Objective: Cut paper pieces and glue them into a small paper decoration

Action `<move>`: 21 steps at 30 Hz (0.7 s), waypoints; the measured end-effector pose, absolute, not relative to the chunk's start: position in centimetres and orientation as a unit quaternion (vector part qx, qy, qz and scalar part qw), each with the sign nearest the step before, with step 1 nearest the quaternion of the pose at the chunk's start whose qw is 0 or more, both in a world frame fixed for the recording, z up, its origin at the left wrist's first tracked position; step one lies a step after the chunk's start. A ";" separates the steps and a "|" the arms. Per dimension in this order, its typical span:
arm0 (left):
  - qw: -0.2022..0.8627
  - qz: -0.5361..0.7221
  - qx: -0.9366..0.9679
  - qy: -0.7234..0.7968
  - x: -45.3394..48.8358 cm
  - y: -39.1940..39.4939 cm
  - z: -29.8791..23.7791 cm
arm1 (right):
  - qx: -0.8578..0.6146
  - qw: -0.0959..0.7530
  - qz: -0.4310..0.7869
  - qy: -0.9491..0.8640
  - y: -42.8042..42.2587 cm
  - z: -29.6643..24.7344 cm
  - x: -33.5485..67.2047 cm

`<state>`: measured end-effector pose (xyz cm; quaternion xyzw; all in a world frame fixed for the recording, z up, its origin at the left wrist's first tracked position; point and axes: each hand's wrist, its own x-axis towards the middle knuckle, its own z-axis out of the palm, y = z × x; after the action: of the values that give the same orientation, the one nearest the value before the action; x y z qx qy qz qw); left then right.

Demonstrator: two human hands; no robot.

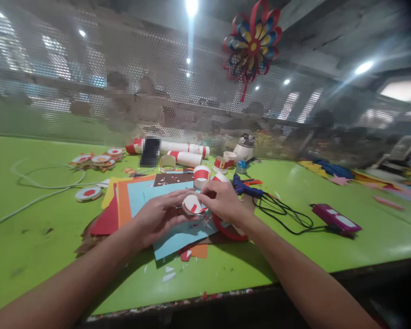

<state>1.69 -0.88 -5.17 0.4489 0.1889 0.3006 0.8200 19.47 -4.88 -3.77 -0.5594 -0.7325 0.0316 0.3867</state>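
In the head view, my left hand (159,212) is closed round a small white paper cup piece (191,204) with red paper bits on its round face. My right hand (224,198) pinches at the piece's right edge, where a thin red strip sticks out; what lies between the fingertips is hidden. Beneath both hands is a light-blue paper sheet (171,246) on a stack of coloured sheets. A red-and-white paper cup (202,176) stands just behind my hands. Red curved handles (231,233), perhaps of scissors, lie under my right wrist.
A blue glue gun (246,186) lies to the right, near a purple power strip (337,218) with black cable. Stacked paper cups (185,158), a tape roll (167,163) and a kettle (244,148) stand behind. Decorated discs (101,160) and a white cord (51,186) lie left.
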 end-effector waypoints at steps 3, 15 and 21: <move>0.810 0.304 0.459 0.202 1.7 -1.1 -4.9 | -0.570 0.393 0.047 -0.720 -4.9 -3.7 19.3; 0.817 0.337 0.405 0.234 1.5 -0.6 -4.2 | -0.650 0.445 0.083 -0.610 -3.8 -0.2 27.2; 0.808 0.362 0.395 0.245 1.2 0.0 -4.0 | -0.673 0.303 0.121 -0.664 -5.3 -0.8 28.8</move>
<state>1.21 -0.03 -4.01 0.3950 0.2445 0.3622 0.8081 28.85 -5.34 -0.80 -0.6730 -0.6638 0.1206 0.3033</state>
